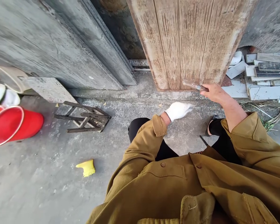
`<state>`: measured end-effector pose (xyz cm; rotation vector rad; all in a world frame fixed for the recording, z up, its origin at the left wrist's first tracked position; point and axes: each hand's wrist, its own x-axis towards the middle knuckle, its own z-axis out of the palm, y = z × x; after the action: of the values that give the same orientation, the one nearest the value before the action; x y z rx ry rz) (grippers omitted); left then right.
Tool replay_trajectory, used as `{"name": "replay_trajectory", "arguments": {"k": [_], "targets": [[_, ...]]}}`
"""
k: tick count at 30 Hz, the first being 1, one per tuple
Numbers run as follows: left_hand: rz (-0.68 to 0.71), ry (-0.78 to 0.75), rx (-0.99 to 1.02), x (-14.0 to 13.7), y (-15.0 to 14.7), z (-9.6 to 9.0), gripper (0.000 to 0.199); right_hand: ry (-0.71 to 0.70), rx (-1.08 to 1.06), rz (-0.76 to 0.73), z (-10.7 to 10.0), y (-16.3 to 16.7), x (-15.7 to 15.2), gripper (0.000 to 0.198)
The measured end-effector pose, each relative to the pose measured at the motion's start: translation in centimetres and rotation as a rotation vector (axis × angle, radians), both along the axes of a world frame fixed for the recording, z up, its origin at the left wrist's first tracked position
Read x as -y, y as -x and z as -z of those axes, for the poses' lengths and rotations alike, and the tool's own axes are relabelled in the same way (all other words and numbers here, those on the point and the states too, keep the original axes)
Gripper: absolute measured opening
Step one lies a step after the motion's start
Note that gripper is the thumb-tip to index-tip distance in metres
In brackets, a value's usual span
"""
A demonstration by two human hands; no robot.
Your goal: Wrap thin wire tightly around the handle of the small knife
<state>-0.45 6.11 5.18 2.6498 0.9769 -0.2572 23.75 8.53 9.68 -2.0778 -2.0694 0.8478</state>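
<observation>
My right hand (213, 92) is bare and closed around the brown handle of a tool (199, 88) with a ridged metal collar. The tool's far end is smeared by motion, so its kind is unclear. It points left, over the bottom edge of a tall wooden panel (184, 46) with worn, patchy brown paint and long grooves. In a white knitted glove, my left hand (178, 111) hovers low in front of the panel, apart from it. Its fingers look loosely curled together, and nothing shows in them.
Left of me, a small wooden stool (88, 117) lies on the concrete floor beside a yellow sponge-like piece (86, 168). Red buckets (30, 124) stand farther left. Grey boards (60, 40) lean on the wall. Stacked tile strips (268, 90) lie right of the panel.
</observation>
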Motion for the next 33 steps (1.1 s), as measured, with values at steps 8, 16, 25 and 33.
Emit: {"name": "replay_trajectory", "arguments": {"k": [8,16,25,33], "targets": [[0.100,-0.120,0.009,0.3,0.3,0.0,0.036,0.493,0.354,-0.501,-0.1,2.5,1.0,0.032],[0.006,-0.081,0.067,-1.0,1.9,-1.2,0.030,0.660,-0.327,-0.772,-1.0,0.8,0.8,0.041],[-0.081,0.006,0.076,-0.4,1.0,-1.7,0.037,0.147,-0.784,-0.037,-1.7,-1.9,0.4,0.032],[0.036,-0.053,0.001,0.5,0.2,-0.4,0.041,0.112,0.003,-0.093,0.0,0.2,-0.2,0.041]]}}
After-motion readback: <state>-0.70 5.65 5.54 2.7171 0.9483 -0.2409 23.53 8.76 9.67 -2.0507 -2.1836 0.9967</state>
